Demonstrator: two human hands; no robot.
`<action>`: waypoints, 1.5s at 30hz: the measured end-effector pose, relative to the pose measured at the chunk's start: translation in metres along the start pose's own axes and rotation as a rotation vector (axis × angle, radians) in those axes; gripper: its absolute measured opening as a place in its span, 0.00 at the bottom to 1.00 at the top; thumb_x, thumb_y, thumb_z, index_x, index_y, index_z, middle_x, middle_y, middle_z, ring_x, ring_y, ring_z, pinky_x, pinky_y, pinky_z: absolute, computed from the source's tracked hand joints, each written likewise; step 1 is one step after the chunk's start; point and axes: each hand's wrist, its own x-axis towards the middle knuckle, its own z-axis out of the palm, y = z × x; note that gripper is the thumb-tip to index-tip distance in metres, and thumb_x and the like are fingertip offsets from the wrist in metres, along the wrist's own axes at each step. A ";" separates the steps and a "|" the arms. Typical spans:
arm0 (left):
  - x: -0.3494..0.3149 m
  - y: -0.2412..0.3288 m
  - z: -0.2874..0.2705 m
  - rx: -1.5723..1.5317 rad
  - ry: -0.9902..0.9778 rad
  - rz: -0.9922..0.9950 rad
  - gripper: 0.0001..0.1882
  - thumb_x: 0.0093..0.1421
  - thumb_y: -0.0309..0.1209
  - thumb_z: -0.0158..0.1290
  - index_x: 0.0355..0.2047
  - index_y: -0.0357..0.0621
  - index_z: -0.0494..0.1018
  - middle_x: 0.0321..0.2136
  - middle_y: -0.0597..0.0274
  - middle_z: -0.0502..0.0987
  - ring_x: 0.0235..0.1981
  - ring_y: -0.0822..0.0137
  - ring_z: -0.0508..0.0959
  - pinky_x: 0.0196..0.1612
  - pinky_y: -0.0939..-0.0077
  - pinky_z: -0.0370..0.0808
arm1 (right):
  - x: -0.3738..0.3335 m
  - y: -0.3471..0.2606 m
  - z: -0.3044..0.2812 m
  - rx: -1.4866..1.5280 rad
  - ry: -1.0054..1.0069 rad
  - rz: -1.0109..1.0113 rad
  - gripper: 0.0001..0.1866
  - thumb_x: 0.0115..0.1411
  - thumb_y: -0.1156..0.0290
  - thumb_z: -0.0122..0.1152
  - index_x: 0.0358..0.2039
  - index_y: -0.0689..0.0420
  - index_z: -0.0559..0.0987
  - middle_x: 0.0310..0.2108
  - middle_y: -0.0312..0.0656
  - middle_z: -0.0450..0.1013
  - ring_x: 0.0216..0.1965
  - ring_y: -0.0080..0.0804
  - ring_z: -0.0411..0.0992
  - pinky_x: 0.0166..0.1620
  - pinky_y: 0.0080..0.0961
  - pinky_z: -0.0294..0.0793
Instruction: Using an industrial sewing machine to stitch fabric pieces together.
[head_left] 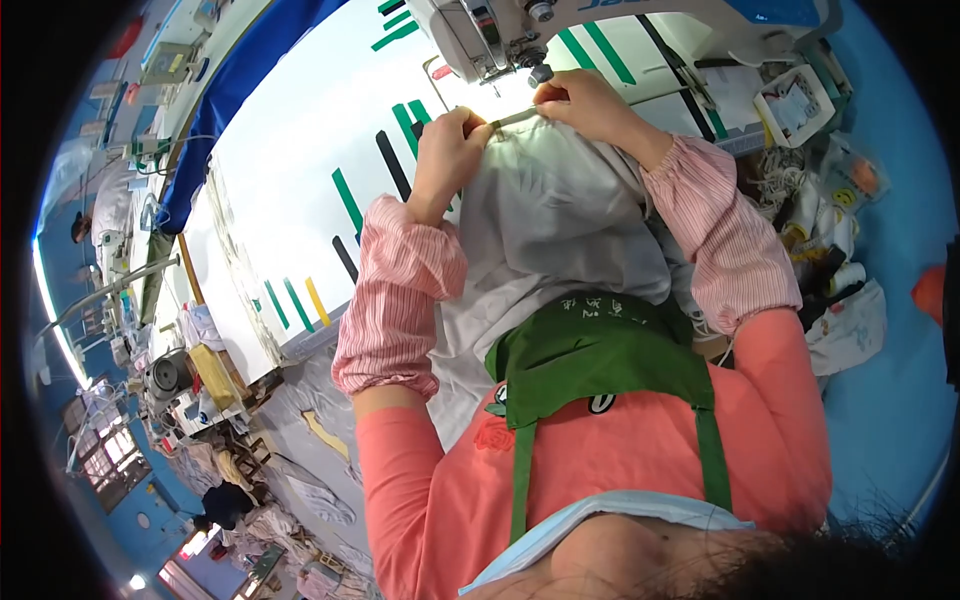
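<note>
A light grey piece of cloth (555, 205) hangs from the front of the sewing table down over my lap. Its top edge is stretched between my two hands, just in front of the sewing machine (480, 40). My left hand (450, 150) pinches the edge at its left end, fingers closed. At the right end my right hand (588, 105) grips the same edge between thumb and fingers, close to the needle area. The strip of edge between the hands is brightly lit. The cloth's lower folds partly disappear behind my green apron (600, 360).
Green, black and yellow strips mark the white tabletop (280, 190). A white basket (795, 105) with small items stands at the right, above a heap of thread spools (835, 225) and scraps. Blue fabric (215, 120) runs along the table's far left edge. Workshop clutter fills the left.
</note>
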 end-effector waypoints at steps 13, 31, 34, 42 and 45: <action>0.053 -0.010 -0.009 0.120 -0.033 0.002 0.11 0.51 0.32 0.60 0.22 0.34 0.77 0.14 0.62 0.75 0.14 0.74 0.70 0.21 0.75 0.67 | 0.037 0.005 -0.007 -0.188 0.059 -0.123 0.13 0.51 0.65 0.66 0.29 0.63 0.79 0.24 0.54 0.74 0.28 0.50 0.74 0.32 0.37 0.70; 0.083 -0.006 -0.019 0.162 -0.289 0.009 0.18 0.50 0.33 0.65 0.39 0.34 0.77 0.32 0.57 0.80 0.32 0.65 0.76 0.39 0.70 0.72 | 0.049 -0.007 -0.020 -0.412 -0.124 -0.067 0.07 0.48 0.76 0.59 0.27 0.66 0.79 0.29 0.50 0.77 0.34 0.42 0.77 0.39 0.32 0.75; 0.085 -0.008 -0.019 0.140 -0.319 -0.007 0.17 0.50 0.32 0.64 0.39 0.35 0.78 0.32 0.58 0.81 0.32 0.65 0.76 0.39 0.70 0.72 | 0.047 -0.012 -0.024 -0.404 -0.127 -0.033 0.07 0.48 0.76 0.59 0.27 0.67 0.79 0.28 0.51 0.76 0.33 0.43 0.77 0.38 0.32 0.74; 0.103 -0.056 -0.009 0.154 -0.158 0.083 0.18 0.48 0.36 0.63 0.37 0.37 0.79 0.31 0.45 0.81 0.34 0.48 0.81 0.37 0.64 0.76 | 0.054 -0.005 -0.020 -0.316 -0.095 -0.081 0.08 0.49 0.75 0.62 0.26 0.69 0.78 0.25 0.56 0.75 0.30 0.50 0.76 0.35 0.36 0.73; 0.106 -0.051 -0.006 0.093 -0.153 0.046 0.17 0.49 0.35 0.62 0.37 0.37 0.78 0.31 0.44 0.81 0.35 0.48 0.81 0.37 0.63 0.76 | 0.053 0.004 -0.019 -0.278 0.002 -0.147 0.08 0.50 0.75 0.63 0.27 0.68 0.78 0.25 0.57 0.74 0.31 0.52 0.75 0.35 0.37 0.72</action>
